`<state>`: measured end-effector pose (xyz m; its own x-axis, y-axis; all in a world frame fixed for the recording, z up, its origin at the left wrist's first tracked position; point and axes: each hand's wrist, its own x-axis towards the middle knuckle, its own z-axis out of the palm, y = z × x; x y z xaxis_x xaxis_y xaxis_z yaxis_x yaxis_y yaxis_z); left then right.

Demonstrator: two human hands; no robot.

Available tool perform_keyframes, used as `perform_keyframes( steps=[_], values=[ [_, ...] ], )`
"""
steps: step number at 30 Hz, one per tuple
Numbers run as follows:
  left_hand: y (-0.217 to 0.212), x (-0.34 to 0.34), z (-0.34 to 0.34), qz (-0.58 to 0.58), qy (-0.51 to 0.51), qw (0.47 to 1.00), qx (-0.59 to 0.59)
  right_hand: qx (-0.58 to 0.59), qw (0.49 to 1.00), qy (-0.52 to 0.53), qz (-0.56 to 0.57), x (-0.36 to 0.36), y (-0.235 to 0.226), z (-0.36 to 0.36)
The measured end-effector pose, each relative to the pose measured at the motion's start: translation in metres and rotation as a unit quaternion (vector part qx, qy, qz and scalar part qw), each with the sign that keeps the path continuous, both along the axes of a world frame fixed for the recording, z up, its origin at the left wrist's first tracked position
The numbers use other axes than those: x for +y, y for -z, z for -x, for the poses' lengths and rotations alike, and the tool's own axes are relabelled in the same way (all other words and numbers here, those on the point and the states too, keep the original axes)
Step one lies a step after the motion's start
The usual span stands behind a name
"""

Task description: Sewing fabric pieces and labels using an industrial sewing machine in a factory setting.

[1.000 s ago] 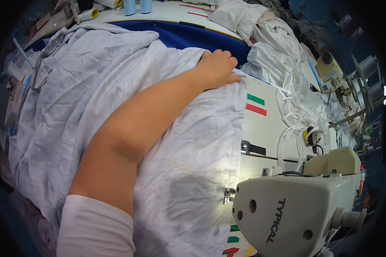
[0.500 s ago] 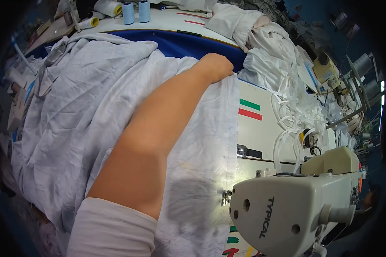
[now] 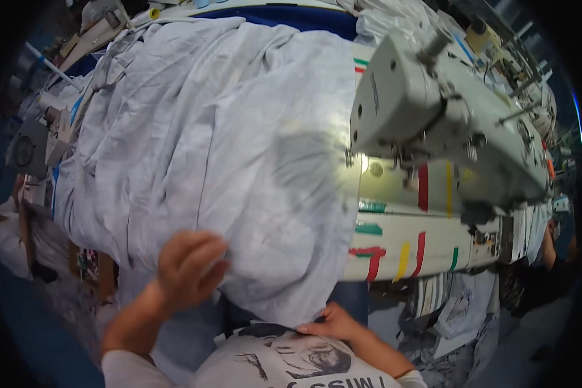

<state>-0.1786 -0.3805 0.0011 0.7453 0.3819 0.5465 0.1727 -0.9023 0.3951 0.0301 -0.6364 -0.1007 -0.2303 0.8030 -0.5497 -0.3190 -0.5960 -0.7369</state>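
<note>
A large white cloth point(image 3: 168, 116) covers most of the sewing table in loose folds and hangs over its near edge. Its right edge runs under the needle area of a white sewing machine point(image 3: 394, 97). Down at the near corner of the cloth, my right hand point(image 3: 336, 323) pinches the hem close to my body. My left hand point(image 3: 191, 265) is raised over the near left folds, thumb apart from loosely bent fingers, with nothing seen in it. Motion blurs this hand somewhat.
Coloured tape strips point(image 3: 420, 252) mark the table right of the cloth. Fabric pieces point(image 3: 465, 304) lie below the table's near right edge. White material point(image 3: 394, 29) is heaped at the far right. Another machine point(image 3: 29, 149) stands at the left, with a person point(image 3: 10, 236) beside it.
The view has tilted down toward my lap. The arm stretched to the cloth's far edge has come back; both hands now show near my body, the right one holding the near hem.
</note>
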Motion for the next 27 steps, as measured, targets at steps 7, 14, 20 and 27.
perform_keyframes(
  steps=[7, 14, 20, 27],
  values=[
    [0.076, -0.181, 0.077, 0.193, -0.077, 0.978, 0.025, 0.085, 0.986, 0.061, -0.128, 0.01, -0.041, 0.025],
    [0.06, -0.154, 0.058, 0.137, -0.049, 0.989, 0.042, 0.251, 0.952, 0.157, -0.08, -0.019, -0.083, 0.047],
    [0.0, -0.131, 0.049, 0.265, 0.144, 0.815, 0.495, 0.088, 0.985, 0.145, 0.028, -0.056, -0.014, 0.042],
    [0.041, -0.033, -0.097, 0.052, -0.012, 0.998, 0.036, 0.051, 0.988, 0.134, 0.06, -0.07, -0.002, 0.035]
  ],
)
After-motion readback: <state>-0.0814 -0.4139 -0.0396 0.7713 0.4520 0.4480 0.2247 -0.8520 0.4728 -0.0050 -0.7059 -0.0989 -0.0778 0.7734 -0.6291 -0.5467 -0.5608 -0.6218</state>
